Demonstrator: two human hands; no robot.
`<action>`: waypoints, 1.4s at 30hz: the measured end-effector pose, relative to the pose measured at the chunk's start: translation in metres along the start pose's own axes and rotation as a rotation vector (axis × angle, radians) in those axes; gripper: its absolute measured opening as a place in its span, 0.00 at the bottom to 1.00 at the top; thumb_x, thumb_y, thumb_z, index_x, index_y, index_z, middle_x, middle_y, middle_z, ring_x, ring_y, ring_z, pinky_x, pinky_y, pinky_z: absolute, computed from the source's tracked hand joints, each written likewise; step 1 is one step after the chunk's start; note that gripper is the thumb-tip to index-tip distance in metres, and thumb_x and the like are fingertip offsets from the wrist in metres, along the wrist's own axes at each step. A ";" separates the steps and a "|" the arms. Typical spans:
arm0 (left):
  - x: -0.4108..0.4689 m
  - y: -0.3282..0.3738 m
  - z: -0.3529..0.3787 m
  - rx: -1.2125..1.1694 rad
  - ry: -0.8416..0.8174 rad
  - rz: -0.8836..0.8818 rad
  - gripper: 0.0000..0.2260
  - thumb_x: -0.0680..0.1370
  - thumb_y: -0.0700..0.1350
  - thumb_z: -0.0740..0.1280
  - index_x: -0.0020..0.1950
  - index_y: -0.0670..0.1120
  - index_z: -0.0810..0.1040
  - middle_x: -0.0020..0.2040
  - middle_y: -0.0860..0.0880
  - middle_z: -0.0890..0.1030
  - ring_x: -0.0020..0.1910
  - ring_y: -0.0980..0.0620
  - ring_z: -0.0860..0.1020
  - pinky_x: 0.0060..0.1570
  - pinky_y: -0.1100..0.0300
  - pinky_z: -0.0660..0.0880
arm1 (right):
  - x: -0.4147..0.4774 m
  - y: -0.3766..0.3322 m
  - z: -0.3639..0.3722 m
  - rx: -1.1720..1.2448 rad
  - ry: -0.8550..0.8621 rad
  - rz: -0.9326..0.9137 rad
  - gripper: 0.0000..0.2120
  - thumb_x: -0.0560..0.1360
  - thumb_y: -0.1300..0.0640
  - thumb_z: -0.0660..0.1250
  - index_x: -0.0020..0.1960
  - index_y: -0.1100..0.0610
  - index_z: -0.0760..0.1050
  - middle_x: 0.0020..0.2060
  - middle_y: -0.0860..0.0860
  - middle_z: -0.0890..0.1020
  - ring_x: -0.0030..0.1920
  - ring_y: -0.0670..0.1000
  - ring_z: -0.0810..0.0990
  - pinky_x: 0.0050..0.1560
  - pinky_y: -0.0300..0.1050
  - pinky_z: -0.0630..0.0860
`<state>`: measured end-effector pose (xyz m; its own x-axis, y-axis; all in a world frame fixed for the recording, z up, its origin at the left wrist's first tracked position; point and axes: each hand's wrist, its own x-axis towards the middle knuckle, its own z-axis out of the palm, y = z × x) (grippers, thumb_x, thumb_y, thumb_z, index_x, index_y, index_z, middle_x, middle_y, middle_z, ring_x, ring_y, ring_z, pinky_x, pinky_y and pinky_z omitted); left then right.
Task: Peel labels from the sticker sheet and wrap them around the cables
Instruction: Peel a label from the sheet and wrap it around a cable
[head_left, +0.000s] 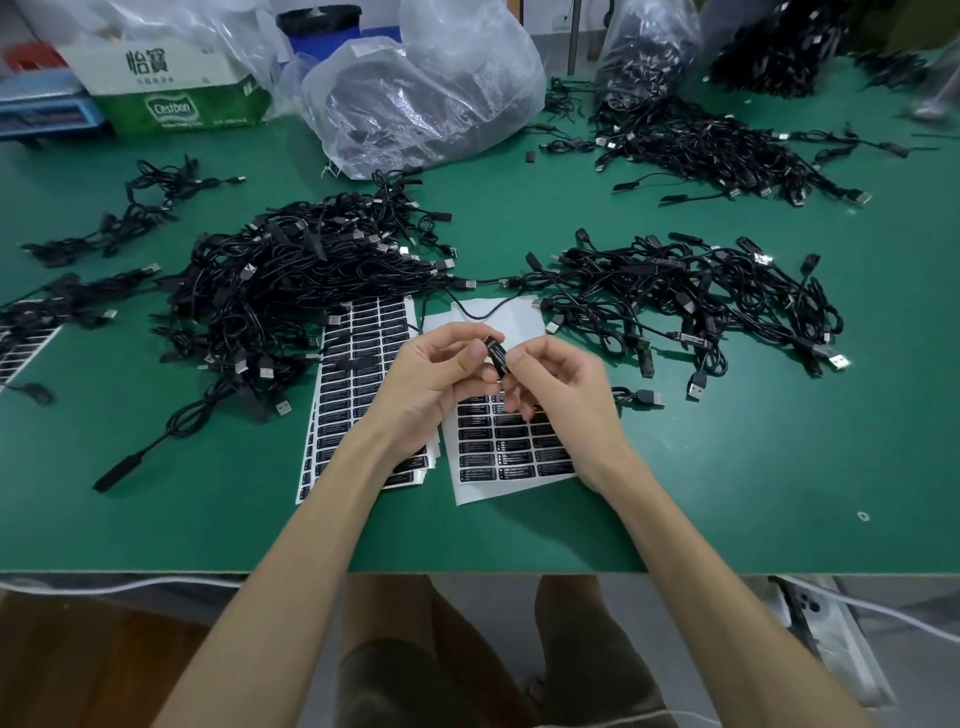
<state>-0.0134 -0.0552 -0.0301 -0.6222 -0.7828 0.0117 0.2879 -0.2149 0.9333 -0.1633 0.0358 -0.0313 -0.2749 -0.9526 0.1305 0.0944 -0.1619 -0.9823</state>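
Cables (291, 280) crowd both sticker sheets (363, 364), overlapping their tops.

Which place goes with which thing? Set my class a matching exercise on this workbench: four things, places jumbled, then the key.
Things
1 label
2 carton
3 clear bag
4 part-used sheet

Places
A far left corner of the table
B pinched between left hand and right hand
C flat on the table, under the right hand
D far middle of the table

Pairs: 1-B, 2-A, 3-D, 4-C
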 end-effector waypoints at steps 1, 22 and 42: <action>0.000 0.000 0.000 0.003 0.002 -0.002 0.09 0.72 0.45 0.74 0.51 0.45 0.87 0.38 0.47 0.82 0.37 0.53 0.82 0.41 0.62 0.82 | 0.000 0.001 0.000 -0.001 0.000 0.000 0.08 0.82 0.62 0.67 0.45 0.59 0.79 0.35 0.56 0.81 0.33 0.50 0.79 0.33 0.40 0.74; -0.001 -0.001 -0.001 0.049 -0.047 0.014 0.07 0.76 0.40 0.71 0.51 0.45 0.86 0.39 0.48 0.82 0.35 0.53 0.81 0.42 0.59 0.82 | 0.003 0.006 -0.001 -0.017 0.002 -0.005 0.08 0.82 0.62 0.68 0.44 0.61 0.79 0.32 0.51 0.82 0.33 0.52 0.79 0.34 0.40 0.76; 0.000 -0.003 -0.004 0.058 -0.058 0.025 0.06 0.76 0.41 0.72 0.51 0.44 0.86 0.39 0.47 0.82 0.35 0.52 0.81 0.42 0.58 0.82 | 0.003 0.006 0.000 -0.073 0.003 -0.015 0.08 0.82 0.62 0.68 0.45 0.64 0.78 0.31 0.50 0.82 0.31 0.50 0.78 0.34 0.40 0.76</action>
<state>-0.0115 -0.0565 -0.0346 -0.6572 -0.7517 0.0542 0.2621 -0.1605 0.9516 -0.1635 0.0319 -0.0364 -0.2789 -0.9493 0.1451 0.0200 -0.1568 -0.9874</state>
